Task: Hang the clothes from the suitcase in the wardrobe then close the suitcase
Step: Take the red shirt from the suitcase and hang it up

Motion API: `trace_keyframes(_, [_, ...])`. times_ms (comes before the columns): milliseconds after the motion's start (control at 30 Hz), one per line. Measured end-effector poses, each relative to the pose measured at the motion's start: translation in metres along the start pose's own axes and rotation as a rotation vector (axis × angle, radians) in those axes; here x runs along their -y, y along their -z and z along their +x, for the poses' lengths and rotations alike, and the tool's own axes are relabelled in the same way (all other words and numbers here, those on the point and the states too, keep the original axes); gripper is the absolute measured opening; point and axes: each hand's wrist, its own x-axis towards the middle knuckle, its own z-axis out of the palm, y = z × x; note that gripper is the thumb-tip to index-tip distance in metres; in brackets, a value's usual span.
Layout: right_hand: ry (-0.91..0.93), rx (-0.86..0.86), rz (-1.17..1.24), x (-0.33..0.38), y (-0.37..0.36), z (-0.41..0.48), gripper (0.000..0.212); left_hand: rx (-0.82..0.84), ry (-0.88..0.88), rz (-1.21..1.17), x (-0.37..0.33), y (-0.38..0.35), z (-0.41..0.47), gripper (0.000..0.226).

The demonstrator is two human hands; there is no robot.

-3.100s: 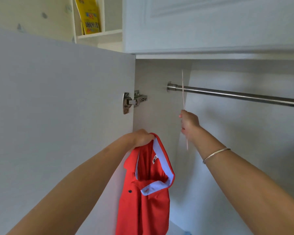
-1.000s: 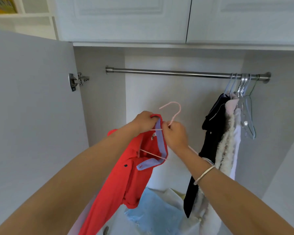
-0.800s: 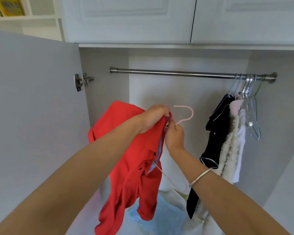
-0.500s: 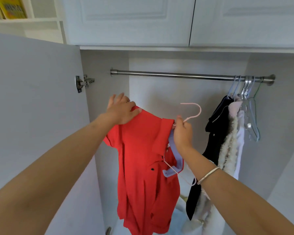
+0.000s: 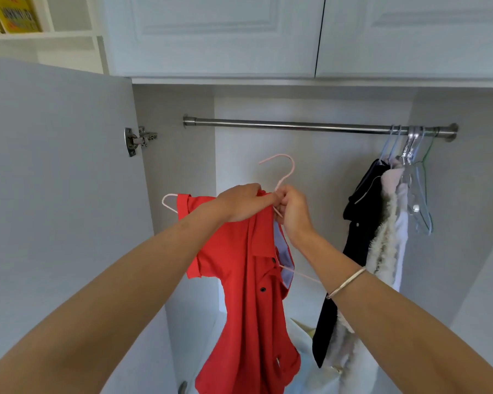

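Forearms reach up and forward into the open wardrobe [image 5: 325, 180], and the two hands meet below the rail [image 5: 310, 127] without touching it. The left hand [image 5: 245, 203] lies palm down, its fingers [image 5: 265, 199] curled over the shoulder and collar of the red shirt [image 5: 254, 280] and pinching the cloth right beside the neck of the pink hanger [image 5: 282, 169]. The right hand [image 5: 293, 213] is turned upright with its fingers [image 5: 285, 194] pressed together, pinching the wire neck just under the hook; a thin metal bracelet [image 5: 346, 282] sits on that wrist.

The shirt hangs from the hands in mid-air, in front of the wardrobe's left half. It is short-sleeved, with dark buttons down an open placket and a pale blue lining at the collar. One end of the hanger pokes out past the sleeve on the left; its other arm slants down bare beneath the right wrist, outside the cloth.

At the rail's far right end hang a dark garment [image 5: 359, 223], a fluffy white garment [image 5: 387, 237] and several clear hangers [image 5: 419, 194]. The door [image 5: 54, 194] stands open on the left.
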Motion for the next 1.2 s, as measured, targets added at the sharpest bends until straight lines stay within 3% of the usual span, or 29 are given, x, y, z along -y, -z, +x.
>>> trace_keyframes(100, [-0.073, 0.163, 0.02, 0.01, 0.009, -0.002, 0.028, -0.047, 0.048, 0.107, 0.007, -0.002, 0.001, 0.045])
trace_keyframes(167, [-0.065, 0.194, -0.125, 0.01, 0.02, 0.003, 0.035, -0.142, 0.081, 0.157, 0.013, -0.003, 0.001, 0.042])
trace_keyframes(300, [-0.096, -0.15, -0.337, -0.024, 0.063, 0.025, 0.029, -0.247, 0.157, 0.069, 0.028, 0.001, 0.002, 0.032])
trace_keyframes(367, [-0.204, -0.352, -0.491, -0.042, 0.087, 0.028, 0.028, -0.289, 0.21, -0.031, 0.032, 0.005, 0.002, 0.026])
trace_keyframes(433, [-0.385, -0.37, -0.558, -0.06, 0.101, 0.028, 0.031, -0.303, 0.22, -0.13, 0.032, 0.007, 0.004, 0.024])
trace_keyframes(533, [-0.574, -0.177, -0.439, -0.074, 0.096, 0.016, 0.012, -0.312, 0.17, -0.246, 0.022, 0.009, 0.007, 0.022])
trace_keyframes(600, [-0.607, -0.047, -0.384, -0.079, 0.084, 0.01, 0.006, -0.323, 0.124, -0.307, 0.011, 0.01, 0.009, 0.026])
trace_keyframes(733, [-0.482, 0.134, -0.227, -0.081, 0.055, 0.011, 0.028, -0.333, 0.042, -0.463, -0.008, 0.013, 0.004, 0.042])
trace_keyframes(833, [-0.429, 0.17, -0.014, -0.08, 0.049, 0.017, 0.031, -0.342, 0.023, -0.428, -0.006, 0.016, 0.001, 0.034])
trace_keyframes(967, [-0.498, 0.149, 0.049, -0.073, 0.054, 0.018, 0.025, -0.402, 0.102, -0.289, 0.017, 0.021, 0.001, 0.019])
trace_keyframes(1200, [-0.666, 0.166, 0.216, -0.049, 0.081, 0.017, 0.028, -0.317, 0.225, -0.263, 0.056, 0.018, -0.002, 0.042])
